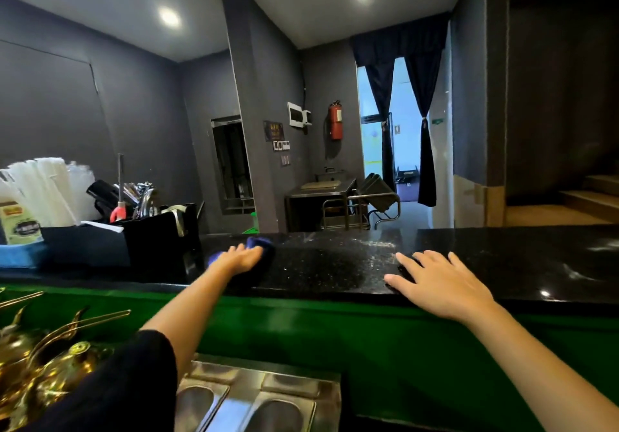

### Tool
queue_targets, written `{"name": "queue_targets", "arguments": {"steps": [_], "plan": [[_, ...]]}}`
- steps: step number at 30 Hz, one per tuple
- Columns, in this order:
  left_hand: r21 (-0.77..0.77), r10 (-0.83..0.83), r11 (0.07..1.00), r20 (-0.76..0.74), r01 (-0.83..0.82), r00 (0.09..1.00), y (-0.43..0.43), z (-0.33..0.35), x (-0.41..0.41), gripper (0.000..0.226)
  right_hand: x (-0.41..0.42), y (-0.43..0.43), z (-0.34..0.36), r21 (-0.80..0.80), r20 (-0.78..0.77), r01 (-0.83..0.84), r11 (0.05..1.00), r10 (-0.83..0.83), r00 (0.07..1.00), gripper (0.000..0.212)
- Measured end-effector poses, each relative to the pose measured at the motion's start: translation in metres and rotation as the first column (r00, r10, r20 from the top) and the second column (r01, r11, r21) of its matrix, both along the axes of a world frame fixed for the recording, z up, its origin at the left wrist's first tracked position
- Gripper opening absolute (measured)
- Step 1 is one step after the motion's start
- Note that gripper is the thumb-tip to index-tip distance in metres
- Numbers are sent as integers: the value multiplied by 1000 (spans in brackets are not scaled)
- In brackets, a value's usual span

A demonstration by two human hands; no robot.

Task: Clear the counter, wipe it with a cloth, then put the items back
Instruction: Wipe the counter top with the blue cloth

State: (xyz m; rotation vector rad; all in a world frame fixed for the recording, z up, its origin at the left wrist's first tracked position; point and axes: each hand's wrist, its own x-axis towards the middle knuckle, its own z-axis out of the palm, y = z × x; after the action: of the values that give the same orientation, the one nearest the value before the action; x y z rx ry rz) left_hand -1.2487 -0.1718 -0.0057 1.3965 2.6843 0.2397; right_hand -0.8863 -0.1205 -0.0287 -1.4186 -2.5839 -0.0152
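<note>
Dark blue cloth (264, 250) bunched on the black speckled counter (335, 264), just right of the utensil caddy (150, 240), pressed down by left hand (242, 258), fingers straight and close together, right hand (440, 282) flat near the counter's front edge, fingers spread wide

We counted two hands, one left hand (243, 259) and one right hand (438, 284), along with one blue cloth (261, 247) and one black counter (335, 264). Farther off we counted three ceiling lights (169, 16), one red extinguisher (335, 122), two dark curtains (382, 97), one wall sign (274, 130), one white wall box (296, 114), one steel table (318, 192) and one trolley (378, 199). Nearer us we counted one black caddy (157, 240), one carton (21, 227) and at least two steel pans (274, 411), while the white straws (43, 190) and the gold utensils (50, 358) were packed too thickly for us to number.
</note>
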Motion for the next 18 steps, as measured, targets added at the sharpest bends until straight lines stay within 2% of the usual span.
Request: {"name": "queue_targets", "arguments": {"steps": [2,4,6,8,12,15,18], "plan": [[-20,100,995,56,-99,993,37,-16,-56,82,-1,0,-3,19,7,2,1000,-2,1000,71],[-68,158,986,78,-153,984,69,-21,-82,88,-4,1,-5,47,-6,8,999,-7,1000,70],[-33,158,987,96,-156,983,69,-1,-41,88,-6,2,-6,58,-32,18,998,-17,999,69],[-10,148,989,84,-147,985,90,7,-8,75,-8,5,-4,69,-55,26,997,-22,998,68],[-70,-76,994,94,83,993,154,-4,45,86,-7,6,-5,83,-71,39,996,-33,997,68],[-63,-185,980,84,191,979,144,0,122,74,-6,6,-3,62,-53,50,997,-47,997,68],[-17,-337,939,163,344,927,124,3,158,64,-7,5,0,4,-30,31,1000,-31,999,69]]}}
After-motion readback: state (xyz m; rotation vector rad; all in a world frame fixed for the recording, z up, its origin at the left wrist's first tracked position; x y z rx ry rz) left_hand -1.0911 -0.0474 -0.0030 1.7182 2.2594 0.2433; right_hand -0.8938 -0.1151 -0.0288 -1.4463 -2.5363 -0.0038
